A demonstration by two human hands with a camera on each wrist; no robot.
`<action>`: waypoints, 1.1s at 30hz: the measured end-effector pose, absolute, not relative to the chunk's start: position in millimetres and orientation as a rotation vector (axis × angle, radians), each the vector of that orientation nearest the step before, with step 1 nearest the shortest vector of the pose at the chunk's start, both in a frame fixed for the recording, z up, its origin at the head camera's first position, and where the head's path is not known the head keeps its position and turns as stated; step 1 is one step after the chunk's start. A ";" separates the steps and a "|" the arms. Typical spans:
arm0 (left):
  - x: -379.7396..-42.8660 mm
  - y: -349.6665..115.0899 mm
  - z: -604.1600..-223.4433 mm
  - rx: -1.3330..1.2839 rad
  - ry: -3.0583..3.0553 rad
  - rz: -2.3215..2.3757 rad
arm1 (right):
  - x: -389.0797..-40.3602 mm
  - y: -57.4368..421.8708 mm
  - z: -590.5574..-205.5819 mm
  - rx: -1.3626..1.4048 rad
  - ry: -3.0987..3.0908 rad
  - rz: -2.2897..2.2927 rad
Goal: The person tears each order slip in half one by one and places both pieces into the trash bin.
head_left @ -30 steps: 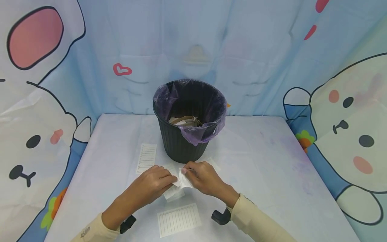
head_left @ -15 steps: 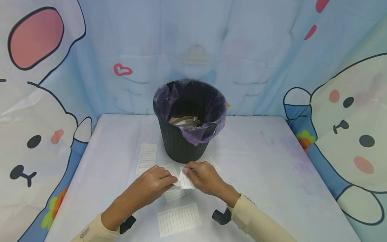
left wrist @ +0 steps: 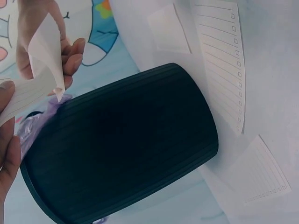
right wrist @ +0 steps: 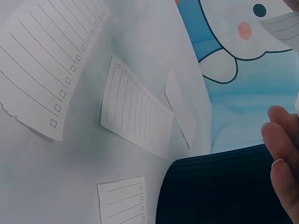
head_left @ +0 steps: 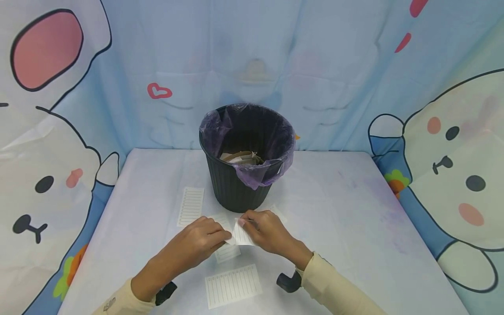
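Note:
Above the middle of the table, my left hand (head_left: 197, 240) pinches one side of a lined paper slip (head_left: 244, 236). My right hand (head_left: 267, 229) grips the other side, close by. In the left wrist view the lined paper (left wrist: 32, 93) bends and curls up between both hands; whether it is torn through I cannot tell. Beneath the hands lies another lined slip (head_left: 227, 253), partly covered. A larger checklist sheet (head_left: 233, 286) lies nearer to me. The right wrist view shows the right fingers (right wrist: 280, 140) curled, their grip out of sight.
A black bin (head_left: 240, 188) with a purple liner (head_left: 256, 175) stands just behind the hands, with paper and brownish scraps (head_left: 242, 157) inside. One checklist slip (head_left: 190, 205) lies left of it, a plain-looking piece (head_left: 278, 213) right of it. A printed curtain hangs behind the table.
Between the hands, the paper has turned slightly, showing more of its lined face. Both hands stay almost in place, and the bin and loose slips have not moved.

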State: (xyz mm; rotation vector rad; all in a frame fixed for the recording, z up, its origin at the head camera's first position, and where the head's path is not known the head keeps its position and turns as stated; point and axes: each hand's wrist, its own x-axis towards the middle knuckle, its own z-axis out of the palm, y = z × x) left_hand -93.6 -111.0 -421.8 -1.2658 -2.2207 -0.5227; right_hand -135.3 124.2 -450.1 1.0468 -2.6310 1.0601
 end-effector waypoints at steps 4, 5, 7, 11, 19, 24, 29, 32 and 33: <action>-92.6 -110.8 -420.5 -1.276 -2.207 -0.520 | -135.6 124.4 -451.8 1.042 -2.635 1.040; -92.5 -110.8 -420.2 -1.278 -2.204 -0.520 | -135.9 124.6 -452.3 1.040 -2.638 1.034; -92.1 -110.7 -419.5 -1.283 -2.197 -0.525 | -136.4 125.1 -453.3 1.036 -2.644 1.026; -92.0 -110.5 -418.4 -1.294 -2.181 -0.536 | -137.0 126.2 -454.2 1.029 -2.649 1.022; -91.5 -111.6 -419.0 -1.270 -2.202 -0.539 | -136.8 126.9 -454.0 1.035 -2.641 1.049; -91.1 -111.3 -418.5 -1.276 -2.196 -0.532 | -136.4 127.1 -453.8 1.031 -2.646 1.051; -90.3 -110.7 -417.9 -1.293 -2.182 -0.523 | -136.7 127.2 -454.9 1.025 -2.653 1.039; -89.6 -110.3 -417.4 -1.298 -2.178 -0.520 | -137.3 127.5 -455.9 1.024 -2.653 1.040; -89.4 -110.3 -417.4 -1.297 -2.179 -0.520 | -137.4 127.6 -456.1 1.022 -2.653 1.040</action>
